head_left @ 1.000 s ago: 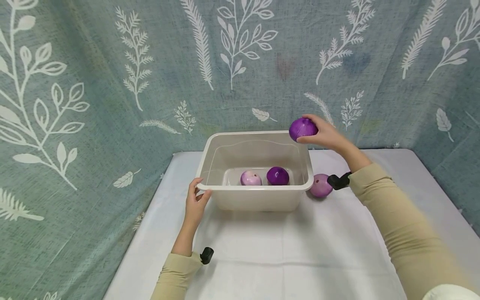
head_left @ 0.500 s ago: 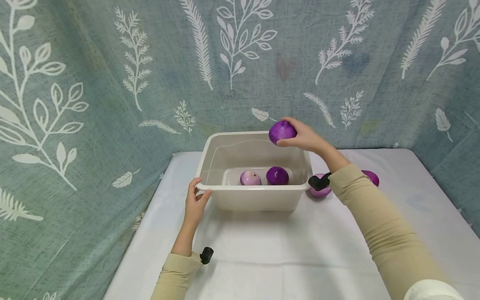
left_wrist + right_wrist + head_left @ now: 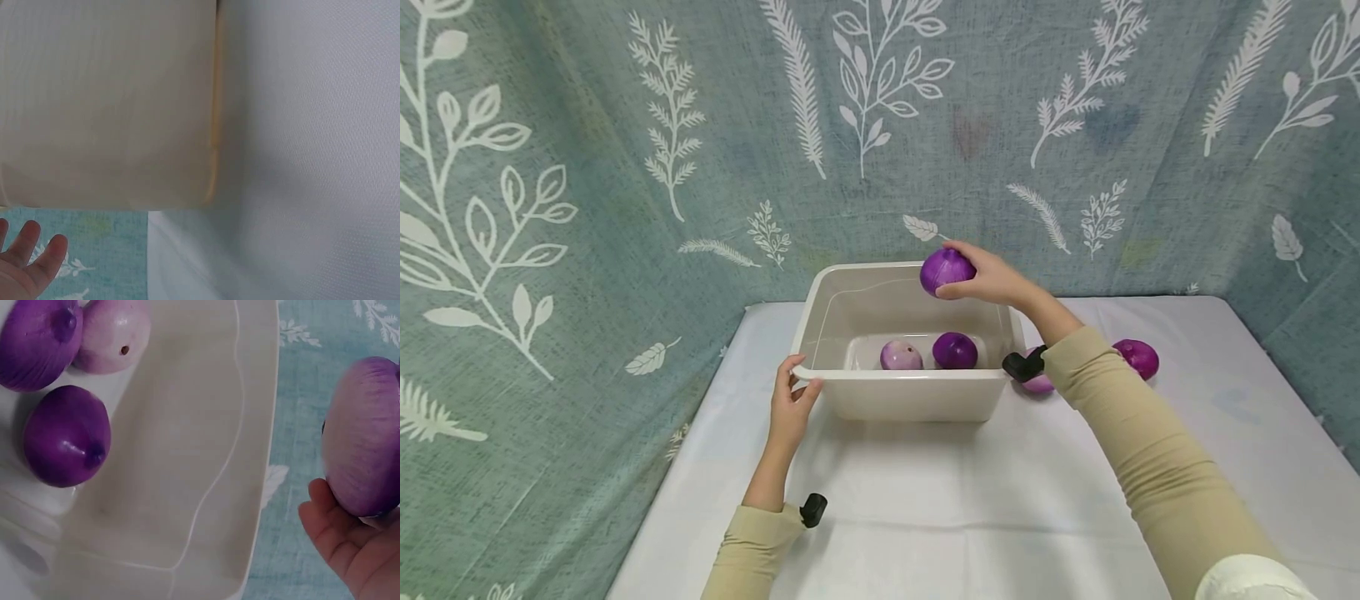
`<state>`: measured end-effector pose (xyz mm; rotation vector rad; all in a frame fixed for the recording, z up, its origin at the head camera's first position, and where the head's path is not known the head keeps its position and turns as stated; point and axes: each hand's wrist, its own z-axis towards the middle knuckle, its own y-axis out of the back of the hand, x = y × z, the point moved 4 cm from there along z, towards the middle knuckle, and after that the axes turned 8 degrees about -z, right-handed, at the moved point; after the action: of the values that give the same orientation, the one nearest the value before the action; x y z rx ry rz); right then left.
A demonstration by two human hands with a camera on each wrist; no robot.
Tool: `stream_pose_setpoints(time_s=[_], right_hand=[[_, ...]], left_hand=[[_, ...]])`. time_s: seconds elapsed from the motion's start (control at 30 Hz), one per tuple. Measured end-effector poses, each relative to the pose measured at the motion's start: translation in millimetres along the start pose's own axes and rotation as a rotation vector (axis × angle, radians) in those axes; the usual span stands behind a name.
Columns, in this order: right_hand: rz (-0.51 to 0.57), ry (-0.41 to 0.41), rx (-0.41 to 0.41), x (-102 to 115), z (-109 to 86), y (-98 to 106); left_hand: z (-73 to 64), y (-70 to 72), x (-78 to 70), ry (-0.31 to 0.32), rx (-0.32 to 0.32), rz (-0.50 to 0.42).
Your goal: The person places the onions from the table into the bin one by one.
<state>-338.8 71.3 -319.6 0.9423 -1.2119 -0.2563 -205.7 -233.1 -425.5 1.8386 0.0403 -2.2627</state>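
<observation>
My right hand (image 3: 992,277) holds a purple onion (image 3: 946,272) by its side, raised over the back part of a beige plastic bin (image 3: 917,398). In the right wrist view, the held onion (image 3: 369,437) sits above curled fingertips, at the right edge. Inside the bin lie a dark purple onion (image 3: 955,351) and a pale pink-white onion (image 3: 901,356); the right wrist view also shows another purple onion (image 3: 39,344) in there. At the bin's front left corner, my left hand (image 3: 792,410) grips the rim between thumb and fingers.
To the bin's right, a pale purple onion (image 3: 1039,383) is mostly hidden behind the black wrist camera (image 3: 1024,364). Farther right lies a magenta onion (image 3: 1138,358), partly covered by the right sleeve. A white cloth (image 3: 895,517) covers the table; a green leaf-patterned curtain (image 3: 737,150) hangs behind.
My right hand has carried the onion leftward from the bin's right back corner to over the bin. The magenta onion behind the sleeve has come into sight. My left hand stays put.
</observation>
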Motion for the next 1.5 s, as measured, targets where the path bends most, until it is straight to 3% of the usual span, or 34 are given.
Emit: stream_pose_setpoints(time_s=[0.4,0.73,1.17,1.5], right_hand=[[0.006,0.011,0.067,-1,-2.9,-2],[0.049,-0.047,0.049,-19,-19.0,20],[0.033,-0.184,-0.006,-88,-68.3,60],[0.044,-0.285,-0.063,-139,-114.6,67]], left_hand=[[0.3,-0.2,0.4,-0.001,0.01,0.0],[0.6,-0.3,1.6,0.013,0.009,0.001],[0.5,1.0,4.5,0.013,0.007,-0.006],[1.5,0.9,3.8,0.01,0.003,-0.004]])
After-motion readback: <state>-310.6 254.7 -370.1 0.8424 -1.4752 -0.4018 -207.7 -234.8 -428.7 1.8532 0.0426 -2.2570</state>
